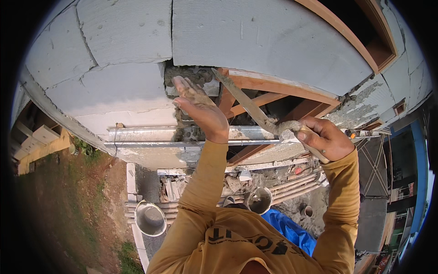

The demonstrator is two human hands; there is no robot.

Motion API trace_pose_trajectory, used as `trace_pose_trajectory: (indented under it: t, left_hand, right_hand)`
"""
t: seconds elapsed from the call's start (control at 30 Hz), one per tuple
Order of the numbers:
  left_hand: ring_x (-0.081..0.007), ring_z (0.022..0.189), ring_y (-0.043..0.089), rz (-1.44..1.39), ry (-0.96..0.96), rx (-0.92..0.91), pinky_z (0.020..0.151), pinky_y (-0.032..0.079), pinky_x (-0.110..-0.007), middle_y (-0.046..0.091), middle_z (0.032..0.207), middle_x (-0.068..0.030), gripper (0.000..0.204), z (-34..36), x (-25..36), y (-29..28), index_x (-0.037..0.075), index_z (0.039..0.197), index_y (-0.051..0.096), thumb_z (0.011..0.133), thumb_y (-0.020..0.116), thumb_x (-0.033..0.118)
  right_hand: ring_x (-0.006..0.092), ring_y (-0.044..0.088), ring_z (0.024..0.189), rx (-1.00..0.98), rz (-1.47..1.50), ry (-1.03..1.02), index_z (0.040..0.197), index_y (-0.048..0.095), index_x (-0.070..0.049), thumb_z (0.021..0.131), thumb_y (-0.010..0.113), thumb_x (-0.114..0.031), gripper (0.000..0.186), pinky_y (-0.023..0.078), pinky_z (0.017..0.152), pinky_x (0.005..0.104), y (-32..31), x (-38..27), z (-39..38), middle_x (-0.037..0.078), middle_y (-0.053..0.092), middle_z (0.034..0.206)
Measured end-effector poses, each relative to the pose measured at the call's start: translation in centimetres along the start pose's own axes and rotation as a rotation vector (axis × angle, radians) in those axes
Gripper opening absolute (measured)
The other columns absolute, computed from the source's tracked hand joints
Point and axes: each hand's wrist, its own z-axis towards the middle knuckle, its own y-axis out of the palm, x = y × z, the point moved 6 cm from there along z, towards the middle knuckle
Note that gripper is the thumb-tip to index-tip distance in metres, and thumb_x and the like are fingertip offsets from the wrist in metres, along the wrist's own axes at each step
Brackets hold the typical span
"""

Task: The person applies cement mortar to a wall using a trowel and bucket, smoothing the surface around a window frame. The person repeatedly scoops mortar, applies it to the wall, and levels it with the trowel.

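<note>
Person's right hand (331, 140), at 3 o'clock, is gripping a trowel (247, 106) by its handle, fingers wrapped and thumb along it. Blade is slanting across the centre toward 11 o'clock, wet mortar clinging near the handle end. Tip is lying in view just beside a recess (186, 73) at 11 o'clock; cannot tell if it is touching. Left hand (206, 114), just off centre toward 11 o'clock, is standing wide, fingers stretched out, palm side smeared grey; cannot tell if it is also carrying a mortar lump. Its fingertips are overlapping the recess, which is showing rough mortar inside; contact unclear.

Pale block wall (255, 36) is filling the 12 o'clock side. Wooden frame (287, 86) is running from near centre toward 2 o'clock, bordering the recess. A metal strip (146, 134) is crossing behind the left wrist from 9 o'clock. Below, one bucket (150, 220) is sitting at 7 o'clock, another bucket (259, 201) at 5 o'clock, with blue sheeting (289, 230) bunching just beside it, and poles (299, 187) lying toward 4 o'clock.
</note>
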Motion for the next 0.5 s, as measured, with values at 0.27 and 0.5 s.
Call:
trace_pose_trajectory:
  t: [0.27,0.5]
  left_hand:
    - [-0.0318,0.135,0.029,0.485,-0.09,-0.71,0.107,0.03,-0.041,0.026,0.146,-0.0205,0.056,-12.9,-4.0,-2.4,-0.002,0.139,0.027,0.095,0.046,0.028]
    - [-0.0379,0.127,0.037,1.13,0.008,-1.317,0.104,0.031,-0.045,0.038,0.137,-0.0239,0.06,-20.4,-16.7,-1.7,-0.003,0.132,0.039,0.084,0.065,0.023]
  right_hand:
    - [0.0293,0.063,0.064,0.146,0.325,0.278,0.105,0.052,0.003,0.081,0.066,-0.028,0.042,0.047,0.059,0.0367,16.8,18.1,-12.0,0.02,0.061,0.069]
    - [0.0392,0.063,0.088,0.233,0.306,0.964,0.11,0.054,-0.002,0.08,0.061,-0.041,0.049,0.049,0.078,0.045,30.3,36.6,-26.2,0.023,0.065,0.091]
